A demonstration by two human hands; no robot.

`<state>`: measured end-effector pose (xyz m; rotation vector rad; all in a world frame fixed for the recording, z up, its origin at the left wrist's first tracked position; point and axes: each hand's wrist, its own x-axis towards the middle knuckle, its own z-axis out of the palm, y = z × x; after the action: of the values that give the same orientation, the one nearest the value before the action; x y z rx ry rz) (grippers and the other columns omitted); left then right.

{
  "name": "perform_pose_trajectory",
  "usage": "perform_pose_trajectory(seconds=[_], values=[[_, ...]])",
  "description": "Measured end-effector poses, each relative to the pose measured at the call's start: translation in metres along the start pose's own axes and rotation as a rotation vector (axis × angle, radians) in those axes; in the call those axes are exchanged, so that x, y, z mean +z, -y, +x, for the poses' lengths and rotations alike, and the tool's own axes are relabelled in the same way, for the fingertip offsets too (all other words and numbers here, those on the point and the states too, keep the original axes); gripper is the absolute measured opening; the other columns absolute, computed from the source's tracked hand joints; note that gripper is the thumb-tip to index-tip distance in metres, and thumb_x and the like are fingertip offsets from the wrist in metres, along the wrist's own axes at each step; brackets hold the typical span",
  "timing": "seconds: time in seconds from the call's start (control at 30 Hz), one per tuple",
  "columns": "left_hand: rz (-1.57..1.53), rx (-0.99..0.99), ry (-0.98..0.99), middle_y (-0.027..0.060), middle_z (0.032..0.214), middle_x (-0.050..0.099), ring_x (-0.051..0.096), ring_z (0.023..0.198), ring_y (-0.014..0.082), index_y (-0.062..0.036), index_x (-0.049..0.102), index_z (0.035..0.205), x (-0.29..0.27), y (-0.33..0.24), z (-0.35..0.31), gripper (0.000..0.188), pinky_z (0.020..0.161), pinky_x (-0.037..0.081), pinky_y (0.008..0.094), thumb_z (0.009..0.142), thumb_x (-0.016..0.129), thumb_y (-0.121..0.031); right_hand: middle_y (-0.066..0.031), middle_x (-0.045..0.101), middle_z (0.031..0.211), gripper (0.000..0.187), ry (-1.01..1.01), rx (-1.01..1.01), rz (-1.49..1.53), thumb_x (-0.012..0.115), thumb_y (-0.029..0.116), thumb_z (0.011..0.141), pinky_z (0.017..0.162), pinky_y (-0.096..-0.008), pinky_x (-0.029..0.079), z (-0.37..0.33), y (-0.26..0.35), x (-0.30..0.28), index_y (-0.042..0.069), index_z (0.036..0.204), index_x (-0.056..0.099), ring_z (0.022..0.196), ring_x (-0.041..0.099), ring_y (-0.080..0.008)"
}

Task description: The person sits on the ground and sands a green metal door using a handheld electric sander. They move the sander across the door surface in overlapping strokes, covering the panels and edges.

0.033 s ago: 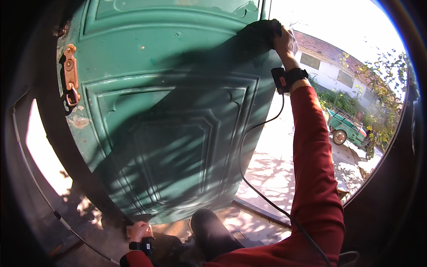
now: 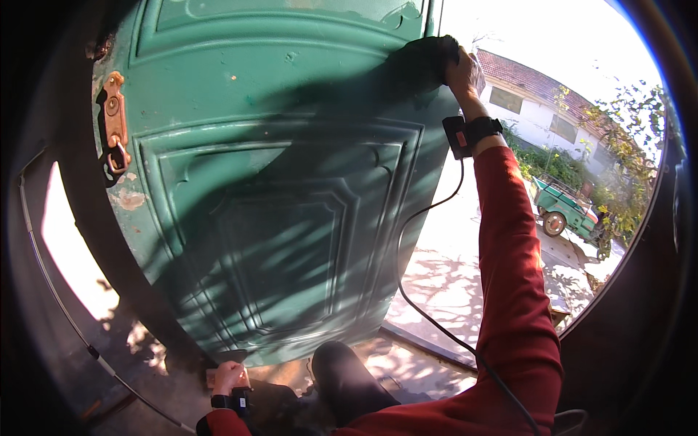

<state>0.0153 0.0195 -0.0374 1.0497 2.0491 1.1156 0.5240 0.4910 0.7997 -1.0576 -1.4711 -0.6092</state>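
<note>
A green panelled metal door (image 2: 269, 254) stands ajar in front of me. High on its right side, my right hand (image 2: 462, 73) is closed on a dark cloth (image 2: 423, 61), which lies against the door near its edge. My left hand (image 2: 230, 376) is low at the left, by the door's bottom corner, with its fingers curled. A dark flat piece (image 2: 231, 356) and a pinkish block show beside those fingers; what the hand grips cannot be made out. A coppery, worn handle plate (image 2: 115, 123) with a ring pull is fixed at the door's left edge.
A black cable (image 2: 422, 314) runs from my right wrist strap down past my sleeve. My dark-clad knee (image 2: 345, 374) is near the door's bottom. Through the doorway are sunlit paving, a green cart (image 2: 567, 207), bushes and a white building (image 2: 534, 109). A thin rod (image 2: 58, 287) slants at the left.
My right hand and wrist have slipped down slightly along the door's edge with the cloth. The left hand looks unmoved.
</note>
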Motion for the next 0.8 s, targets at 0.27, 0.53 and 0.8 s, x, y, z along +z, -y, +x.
perform_pose_trajectory(seconds=[0.27,0.53,0.8], values=[[0.069,0.01,0.031,0.0082,0.089,0.084,0.078,0.082,0.0149,0.0009,0.085,0.105,0.002,0.0,0.002,0.032,0.076,0.061,0.034,0.101,0.078,-0.031,-0.0141,0.067,0.115,0.033,0.072,-0.258,-0.024,0.072,0.021,0.097,0.085,-0.0585,0.058,-0.167,-0.037,0.017,0.016,0.13,0.066,0.109,0.071,-0.044],[0.117,-0.085,-0.01,0.015,0.09,0.084,0.08,0.082,0.0232,-0.001,0.085,0.104,-0.005,0.012,0.002,0.043,0.076,0.061,0.0416,0.095,0.08,-0.043,-0.016,0.074,0.121,0.039,-0.061,-0.014,-0.075,0.071,0.042,0.103,0.092,-0.0583,0.059,-0.009,-0.027,-0.001,0.018,0.134,0.073,0.115,0.074,-0.044],[0.073,0.025,0.016,0.0099,0.09,0.084,0.078,0.082,0.0161,0.0011,0.085,0.106,0.002,0.011,0.005,0.034,0.075,0.061,0.0363,0.102,0.079,-0.032,-0.0151,0.07,0.121,0.034,0.072,-0.12,-0.111,0.07,0.031,0.099,0.092,-0.0572,0.059,-0.107,-0.059,0.016,0.018,0.13,0.069,0.116,0.073,-0.0427]])
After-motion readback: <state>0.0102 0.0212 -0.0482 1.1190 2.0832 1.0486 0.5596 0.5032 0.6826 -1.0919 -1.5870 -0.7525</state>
